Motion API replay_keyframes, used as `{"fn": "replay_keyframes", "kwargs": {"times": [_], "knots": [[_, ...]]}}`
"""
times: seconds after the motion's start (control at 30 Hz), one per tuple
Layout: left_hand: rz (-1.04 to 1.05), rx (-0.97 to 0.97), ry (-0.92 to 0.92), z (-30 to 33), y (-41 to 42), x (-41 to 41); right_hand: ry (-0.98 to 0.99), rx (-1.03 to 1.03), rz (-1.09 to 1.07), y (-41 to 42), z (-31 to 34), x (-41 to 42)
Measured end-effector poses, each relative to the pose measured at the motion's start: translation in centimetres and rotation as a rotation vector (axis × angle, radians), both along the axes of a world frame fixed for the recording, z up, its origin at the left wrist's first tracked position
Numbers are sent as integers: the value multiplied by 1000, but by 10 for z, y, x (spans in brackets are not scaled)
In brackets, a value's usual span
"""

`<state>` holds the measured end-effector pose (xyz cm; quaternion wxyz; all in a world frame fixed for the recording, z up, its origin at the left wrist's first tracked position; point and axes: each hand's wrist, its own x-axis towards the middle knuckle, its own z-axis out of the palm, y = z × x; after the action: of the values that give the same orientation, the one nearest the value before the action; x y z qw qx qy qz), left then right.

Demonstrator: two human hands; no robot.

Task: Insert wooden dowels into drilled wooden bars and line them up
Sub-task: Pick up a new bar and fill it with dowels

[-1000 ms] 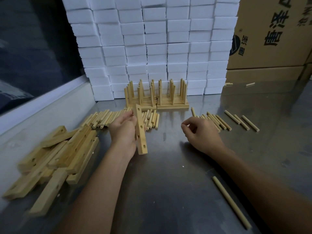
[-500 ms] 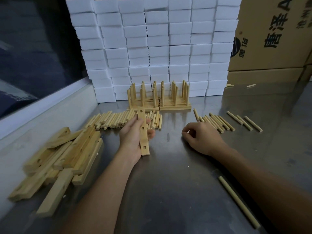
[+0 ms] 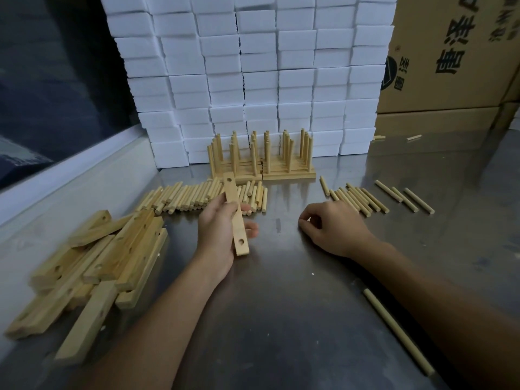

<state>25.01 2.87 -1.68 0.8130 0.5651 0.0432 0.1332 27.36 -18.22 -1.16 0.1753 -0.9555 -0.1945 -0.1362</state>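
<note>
So, a drilled wooden bar [image 3: 235,215] is held in the left hand [image 3: 218,235], fingers wrapped round its middle, and it's lifted just above the metal surface [image 3: 281,319]. It's pointed away from the body, with one hole seen near the far end and one near the close end. No dowel is seen in either hole.

The right hand [image 3: 336,228] is rested on the surface just short of a small bunch of loose dowels [image 3: 357,199]. Its fingers are curled under, and whether anything is pinched in that grip can't be told from this angle.

A bigger row of dowels [image 3: 197,197] is laid out beyond the left hand, partly hidden by the bar. Three more dowels [image 3: 405,199] are spread out further right, apart from the bunch, and one long dowel [image 3: 398,332] is lying alone next to the right forearm.

The finished bars [image 3: 261,159], with dowels stood upright in them, are lined up side by side at the back, right against a wall of stacked white foam blocks [image 3: 253,66]. A messy pile of unfilled bars [image 3: 92,266] is heaped at the left. Cardboard boxes [image 3: 450,52] are stacked at the back right.
</note>
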Motion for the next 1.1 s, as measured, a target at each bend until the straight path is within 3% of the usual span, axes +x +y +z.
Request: {"fn": "replay_keyframes", "kwargs": {"times": [0.23, 0.43, 0.63, 0.97, 1.1], "knots": [[141, 64, 14, -1, -1, 2, -17, 36, 22, 5, -2, 3], [54, 65, 24, 1, -2, 3, 87, 176, 30, 46, -4, 17], [38, 96, 27, -3, -2, 6, 74, 1, -17, 70, -2, 33], [31, 111, 28, -6, -2, 10, -47, -64, -89, 79, 2, 33], [23, 131, 28, -7, -1, 11, 13, 1, -220, 76, 4, 36]]}}
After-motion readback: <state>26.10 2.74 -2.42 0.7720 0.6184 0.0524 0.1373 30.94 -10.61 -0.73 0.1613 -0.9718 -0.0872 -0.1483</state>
